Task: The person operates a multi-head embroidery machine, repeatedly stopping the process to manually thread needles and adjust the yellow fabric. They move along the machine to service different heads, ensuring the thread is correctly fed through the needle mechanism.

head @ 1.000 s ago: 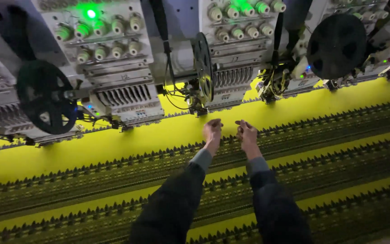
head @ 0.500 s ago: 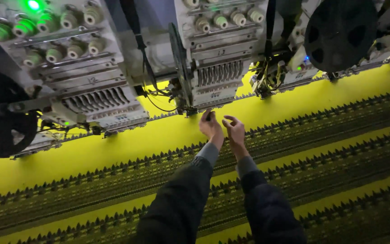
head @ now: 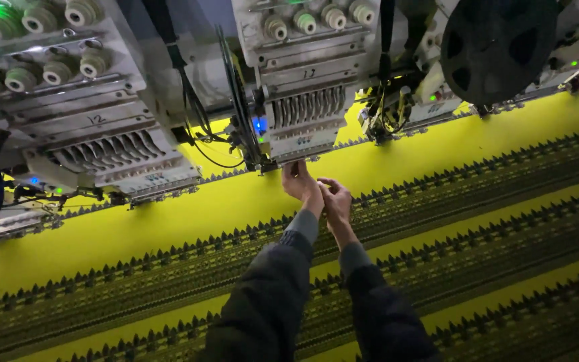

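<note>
My left hand (head: 301, 185) reaches up to the underside of a grey embroidery machine head (head: 303, 114), its fingertips pinched together just below the row of needles. My right hand (head: 334, 202) sits close beside it, touching it, fingers curled inward. What the fingers pinch is too fine to see. Both arms wear dark sleeves. Under the hands lies bright yellow fabric (head: 169, 221) stitched with dark green patterned bands (head: 477, 201).
A second machine head (head: 108, 147) stands to the left with thread tension knobs (head: 41, 67) above it. A black reel (head: 497, 47) hangs at the upper right. Black cables (head: 196, 114) droop between the heads. Green and blue indicator lights glow.
The view has shifted so the machine heads slid left. Both hands moved from the open fabric up under the middle head's needles and drew together.
</note>
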